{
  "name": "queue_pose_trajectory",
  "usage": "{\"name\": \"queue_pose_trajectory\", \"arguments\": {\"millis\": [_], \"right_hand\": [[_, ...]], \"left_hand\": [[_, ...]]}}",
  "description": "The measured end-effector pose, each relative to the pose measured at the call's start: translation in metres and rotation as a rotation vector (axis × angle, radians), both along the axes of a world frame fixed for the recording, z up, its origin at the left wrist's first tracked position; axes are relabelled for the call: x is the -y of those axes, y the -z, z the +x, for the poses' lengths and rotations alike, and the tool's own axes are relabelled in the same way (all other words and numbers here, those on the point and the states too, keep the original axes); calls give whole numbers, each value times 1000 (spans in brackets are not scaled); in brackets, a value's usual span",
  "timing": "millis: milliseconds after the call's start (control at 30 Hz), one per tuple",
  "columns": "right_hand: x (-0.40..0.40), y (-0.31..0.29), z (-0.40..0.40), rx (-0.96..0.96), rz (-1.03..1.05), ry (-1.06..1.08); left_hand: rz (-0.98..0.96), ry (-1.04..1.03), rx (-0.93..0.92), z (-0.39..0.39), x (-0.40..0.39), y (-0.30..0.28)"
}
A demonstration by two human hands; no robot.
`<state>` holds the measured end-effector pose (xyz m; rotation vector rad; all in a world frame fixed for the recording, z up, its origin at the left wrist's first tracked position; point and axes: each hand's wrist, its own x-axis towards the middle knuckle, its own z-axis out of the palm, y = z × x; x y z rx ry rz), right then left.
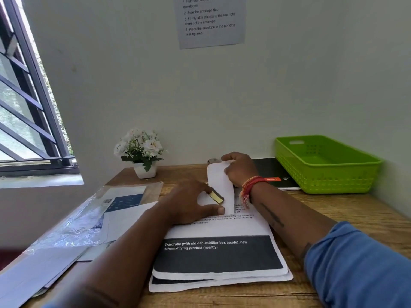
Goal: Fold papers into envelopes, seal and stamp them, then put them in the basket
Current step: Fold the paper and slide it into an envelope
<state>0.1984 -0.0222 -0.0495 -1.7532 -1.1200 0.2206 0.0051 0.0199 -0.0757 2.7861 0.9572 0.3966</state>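
Observation:
A white envelope (219,182) lies lengthwise on top of a stack of printed papers (218,254) in the middle of the wooden desk. My right hand (240,170) grips the envelope's far end, fingers curled over its edge. My left hand (189,203) is at the near end and holds a small dark object with a yellow edge (216,196) against the envelope, with its thumb pressed down beside it. What the small object is cannot be told. The green plastic basket (327,174) stands at the back right against the wall, with nothing visible inside.
A clear plastic sleeve with white envelopes (89,214) lies at the left of the desk. A potted white flower (144,170) stands at the back. A black folder (275,174) lies left of the basket. An instruction sheet (211,21) hangs on the wall.

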Motion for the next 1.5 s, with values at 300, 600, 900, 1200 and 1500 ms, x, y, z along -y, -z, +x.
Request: {"name": "queue_pose_trajectory", "arguments": {"millis": [300, 600, 900, 1200, 1500], "right_hand": [[10, -5, 11, -71, -137, -146], [10, 1, -1, -1, -259, -246], [15, -9, 3, 50, 32, 92], [17, -15, 2, 13, 105, 92], [15, -13, 4, -21, 121, 97]], "left_hand": [[13, -16, 70, 2, 2, 0], [56, 28, 167, 1, -2, 5], [-45, 51, 88, 2, 1, 0], [7, 31, 148, 4, 2, 2], [18, 20, 215, 3, 5, 3]]}}
